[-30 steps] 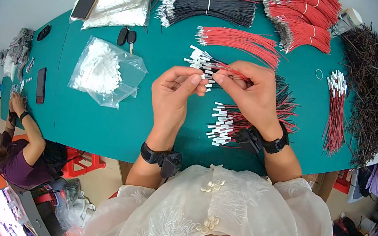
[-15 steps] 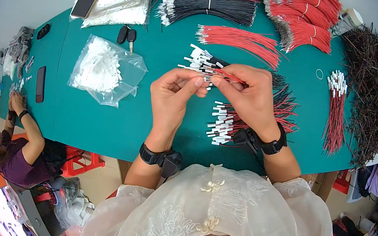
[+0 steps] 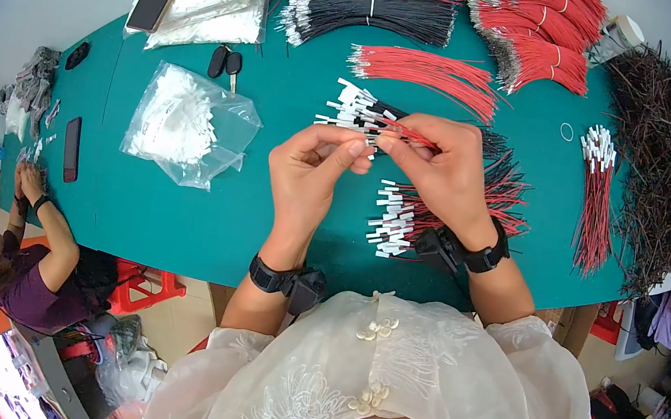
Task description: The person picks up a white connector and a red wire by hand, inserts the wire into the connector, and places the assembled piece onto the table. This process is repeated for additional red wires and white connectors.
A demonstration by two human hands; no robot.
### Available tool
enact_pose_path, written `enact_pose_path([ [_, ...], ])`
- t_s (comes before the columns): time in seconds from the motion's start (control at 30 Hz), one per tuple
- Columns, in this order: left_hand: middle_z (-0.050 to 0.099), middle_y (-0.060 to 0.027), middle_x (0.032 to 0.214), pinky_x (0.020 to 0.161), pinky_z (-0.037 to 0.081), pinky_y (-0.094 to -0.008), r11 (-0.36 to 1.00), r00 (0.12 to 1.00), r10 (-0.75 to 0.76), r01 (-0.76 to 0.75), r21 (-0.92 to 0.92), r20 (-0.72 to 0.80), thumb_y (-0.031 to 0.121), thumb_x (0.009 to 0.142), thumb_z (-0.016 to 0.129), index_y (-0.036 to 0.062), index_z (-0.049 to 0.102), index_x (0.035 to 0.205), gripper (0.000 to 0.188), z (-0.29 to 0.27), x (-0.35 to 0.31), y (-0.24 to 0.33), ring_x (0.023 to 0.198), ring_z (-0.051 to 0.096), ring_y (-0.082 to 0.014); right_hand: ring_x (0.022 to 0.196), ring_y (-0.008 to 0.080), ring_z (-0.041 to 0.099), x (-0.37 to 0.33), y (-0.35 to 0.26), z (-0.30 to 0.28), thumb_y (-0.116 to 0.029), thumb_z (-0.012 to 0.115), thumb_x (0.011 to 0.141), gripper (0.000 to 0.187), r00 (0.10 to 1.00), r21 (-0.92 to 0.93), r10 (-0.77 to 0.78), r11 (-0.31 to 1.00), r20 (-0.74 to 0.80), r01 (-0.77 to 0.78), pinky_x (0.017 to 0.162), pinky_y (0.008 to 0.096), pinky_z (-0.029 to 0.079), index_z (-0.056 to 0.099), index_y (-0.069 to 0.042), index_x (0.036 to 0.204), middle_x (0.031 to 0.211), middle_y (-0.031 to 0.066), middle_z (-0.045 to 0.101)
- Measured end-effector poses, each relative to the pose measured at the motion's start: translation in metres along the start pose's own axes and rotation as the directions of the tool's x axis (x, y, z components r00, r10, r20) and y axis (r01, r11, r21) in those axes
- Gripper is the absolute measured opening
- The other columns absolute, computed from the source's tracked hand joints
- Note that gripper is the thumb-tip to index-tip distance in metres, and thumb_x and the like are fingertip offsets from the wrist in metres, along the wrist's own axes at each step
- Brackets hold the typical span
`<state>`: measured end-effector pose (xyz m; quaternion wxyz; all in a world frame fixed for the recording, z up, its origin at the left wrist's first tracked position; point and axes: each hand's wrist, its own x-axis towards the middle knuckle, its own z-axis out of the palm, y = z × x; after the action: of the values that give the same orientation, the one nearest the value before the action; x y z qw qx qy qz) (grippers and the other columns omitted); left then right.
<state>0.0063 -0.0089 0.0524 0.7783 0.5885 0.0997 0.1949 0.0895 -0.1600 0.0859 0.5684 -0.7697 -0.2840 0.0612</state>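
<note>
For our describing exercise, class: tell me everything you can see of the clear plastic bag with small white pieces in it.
The clear, thin plastic bag lies flat on the green tabletop, to the left of the person's left hand. Its film looks glossy and crinkled. Many small white pieces are heaped toward its left side, while its right side is slack, letting the green show through. Neither of the person's hands touches it. Whether its mouth is sealed cannot be told.

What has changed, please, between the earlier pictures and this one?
The bare left hand has shifted slightly right, closer to the bare right hand, which still holds thin red wires; nothing was visibly taken up or let go. The clear plastic bag of small white pieces stayed put.
</note>
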Motion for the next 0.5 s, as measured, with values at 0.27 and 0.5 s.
enact_pose_path([
  [0.27,0.072,-0.0132,0.089,0.066,0.057,-0.0264,1.0,1.0,0.001,0.0,0.029,-0.004,0.001,0.09,0.068,-0.0054,0.068,0.097,0.009,0.0015,-0.0016,0.002,0.075,0.07,-0.0165,0.055,0.0034,0.039,-0.0019,0.0001,0.0044,-0.006,0.075,0.081,0.011,1.0,0.015,-0.029,0.999,-0.01,0.029,0.047,0.0236,0.03,0.07,0.003,0.085,0.062,0.0022,0.057],
  [0.5,0.071,-0.0136,0.089,0.066,0.057,-0.0262,1.0,1.0,-0.017,0.017,0.001,-0.005,0.003,0.091,0.068,-0.0055,0.067,0.097,0.011,0.0034,-0.0021,0.0004,0.075,0.069,-0.0163,0.055,0.0046,0.044,-0.0023,0.0,0.0036,-0.007,0.074,0.083,0.013,0.999,0.058,-0.008,0.998,0.047,0.005,0.048,0.0245,0.033,0.069,0.004,0.087,0.063,0.004,0.059],
])
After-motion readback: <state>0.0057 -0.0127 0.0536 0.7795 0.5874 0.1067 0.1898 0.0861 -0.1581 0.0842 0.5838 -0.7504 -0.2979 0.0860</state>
